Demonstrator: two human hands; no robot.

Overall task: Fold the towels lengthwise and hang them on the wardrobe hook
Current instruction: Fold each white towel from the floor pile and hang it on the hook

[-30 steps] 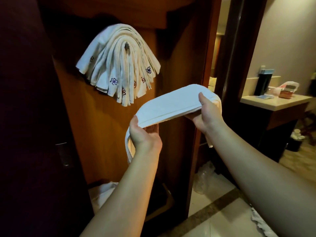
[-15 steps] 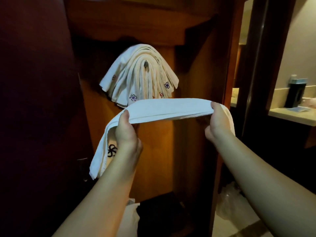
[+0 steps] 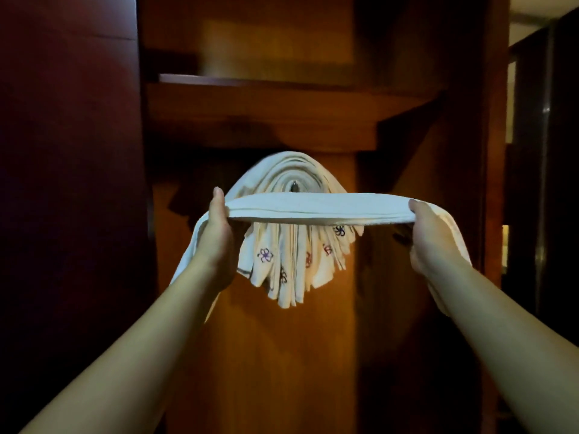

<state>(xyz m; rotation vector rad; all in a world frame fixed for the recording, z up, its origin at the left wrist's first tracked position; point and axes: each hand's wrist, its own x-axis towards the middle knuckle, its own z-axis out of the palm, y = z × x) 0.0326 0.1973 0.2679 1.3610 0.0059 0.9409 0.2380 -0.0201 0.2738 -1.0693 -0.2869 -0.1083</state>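
L hand (image 3: pixel 216 233) and R hand (image 3: pixel 430 242) each grip one end of a white towel (image 3: pixel 316 208), folded into a long narrow strip w/ layered edges, pulled taut and level at chest height; ends droop past both wrists. Behind it: stack of towels (image 3: pixel 291 261) w/ flower embroidery draped over the hook (image 3: pixel 294 186) on the wardrobe back panel (image 3: pixel 282 355), under a shelf (image 3: pixel 266 98).

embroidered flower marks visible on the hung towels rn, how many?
5 readable: purple lower left, dark below it, red centre, red right, dark under the held towel. Folds may hide more.
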